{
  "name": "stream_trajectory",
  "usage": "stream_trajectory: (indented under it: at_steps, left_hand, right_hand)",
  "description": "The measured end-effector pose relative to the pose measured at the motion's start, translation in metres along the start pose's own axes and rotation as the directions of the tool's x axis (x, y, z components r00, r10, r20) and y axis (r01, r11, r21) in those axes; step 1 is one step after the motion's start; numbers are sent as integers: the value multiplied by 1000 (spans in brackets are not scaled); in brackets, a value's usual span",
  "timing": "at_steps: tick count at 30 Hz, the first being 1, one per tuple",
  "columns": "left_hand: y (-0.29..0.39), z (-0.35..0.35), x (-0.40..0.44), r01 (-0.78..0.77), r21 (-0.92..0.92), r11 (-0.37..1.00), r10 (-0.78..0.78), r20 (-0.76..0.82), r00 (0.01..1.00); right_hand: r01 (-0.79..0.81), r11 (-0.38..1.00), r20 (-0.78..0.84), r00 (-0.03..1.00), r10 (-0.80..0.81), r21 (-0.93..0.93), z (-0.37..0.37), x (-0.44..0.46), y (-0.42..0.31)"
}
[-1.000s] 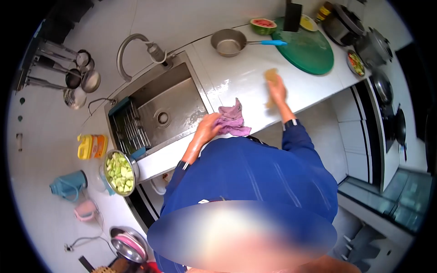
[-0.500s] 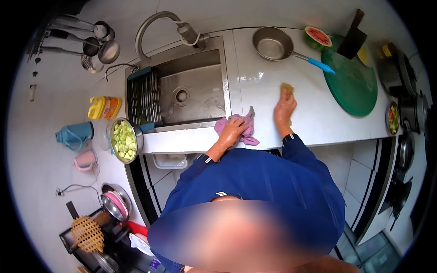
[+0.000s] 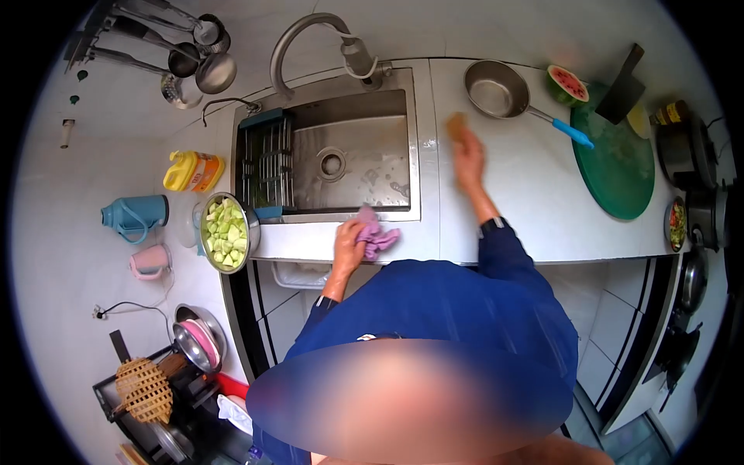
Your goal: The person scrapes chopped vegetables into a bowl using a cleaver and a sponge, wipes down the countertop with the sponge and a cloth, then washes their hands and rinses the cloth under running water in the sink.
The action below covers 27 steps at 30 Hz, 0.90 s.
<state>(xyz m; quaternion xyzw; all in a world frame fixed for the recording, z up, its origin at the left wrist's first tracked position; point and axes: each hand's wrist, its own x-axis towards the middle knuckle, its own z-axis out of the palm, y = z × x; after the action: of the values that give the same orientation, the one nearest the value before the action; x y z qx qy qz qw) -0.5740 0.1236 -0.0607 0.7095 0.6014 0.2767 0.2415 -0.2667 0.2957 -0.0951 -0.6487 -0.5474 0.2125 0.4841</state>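
My left hand [image 3: 349, 246] grips a bunched pink-purple cloth [image 3: 378, 239] at the counter's front strip, just in front of the sink [image 3: 353, 174]. Out over the white counter [image 3: 527, 201], right of the sink, my right hand [image 3: 468, 161] is closed round a brownish-yellow sponge [image 3: 456, 124]; the hand is slightly blurred. A steel saucepan [image 3: 497, 90] with a blue handle sits behind and to the right of the sponge.
Left of the sink stand a bowl of cut green vegetable [image 3: 225, 232] and a yellow jug [image 3: 194, 171]. A green cutting board [image 3: 616, 167], a cleaver [image 3: 621, 94] and a cut watermelon [image 3: 567, 85] are at the right. The faucet [image 3: 310, 39] arches over the sink.
My right hand has moved the sponge left and back, towards the sink's right edge. My left hand has shifted left, and the cloth, spread under it before, is now gathered in its fingers. The view shifted slightly.
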Motion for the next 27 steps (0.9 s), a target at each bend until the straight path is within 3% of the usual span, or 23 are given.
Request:
stream_trajectory:
  at_steps: [2, 3, 5, 7, 8, 10, 11, 12, 14, 16, 18, 20, 23, 24, 26, 27]
  left_hand:
    - [-23, -19, -13, 111, -21, 994, -112, -101, 989]
    - [-34, -27, -18, 165, -36, 986, -168, -150, 974]
    - [-55, -42, -27, 191, -40, 981, -195, -207, 959]
    - [-73, -52, -29, 209, -60, 976, -217, -251, 943]
    - [-80, -59, -30, 216, -74, 974, -228, -263, 937]
    - [-93, -68, -33, 222, -79, 972, -235, -268, 934]
    - [-100, -71, -33, 218, -73, 973, -230, -267, 936]
    - [-106, -75, -31, 212, -65, 975, -222, -267, 938]
    - [-111, -86, -29, 226, -70, 972, -236, -238, 942]
    - [-118, -91, -35, 225, -89, 970, -240, -232, 943]
    - [-135, -90, -44, 203, -75, 976, -215, -228, 950]
    - [-145, -87, -51, 230, -68, 971, -239, -218, 946]
    - [-148, -86, -54, 257, -84, 963, -268, -192, 944]
    - [-148, -87, -54, 253, -88, 963, -265, -176, 948]
    - [-150, -88, -53, 234, -73, 970, -243, -167, 956]
    - [-153, -85, -52, 227, -78, 971, -237, -164, 958]
  right_hand:
    - [8, 951, -178, 982, -66, -309, -41, 6, 39]
    - [-31, 826, -249, 959, -134, -563, -49, 9, 52]
    - [-56, 942, -344, 937, -65, -330, -8, 11, 103]
    - [197, 841, -268, 890, -370, -504, 17, 12, 28]
    - [297, 840, -208, 882, -424, -453, 55, 7, 26]
    - [453, 861, 94, 891, -443, -231, 111, -8, -4]
    - [287, 958, 249, 926, -285, 30, 138, -17, 0]
    - [186, 980, 316, 928, -199, 72, 144, -14, -30]
    - [206, 978, 114, 971, -209, 32, 151, 2, -40]
    - [236, 960, -82, 965, -250, -149, 140, 38, -27]
    - [206, 931, -161, 952, -262, -300, 120, 83, -14]
    - [24, 876, -248, 955, -163, -481, 127, 126, 28]
    - [47, 864, -222, 958, -181, -501, 159, 153, 26]
    - [232, 863, -50, 957, -284, -448, 175, 149, 17]
    - [541, 797, 252, 838, -484, -267, 197, 121, -9]
    - [503, 844, 315, 844, -434, -187, 213, 94, 12]
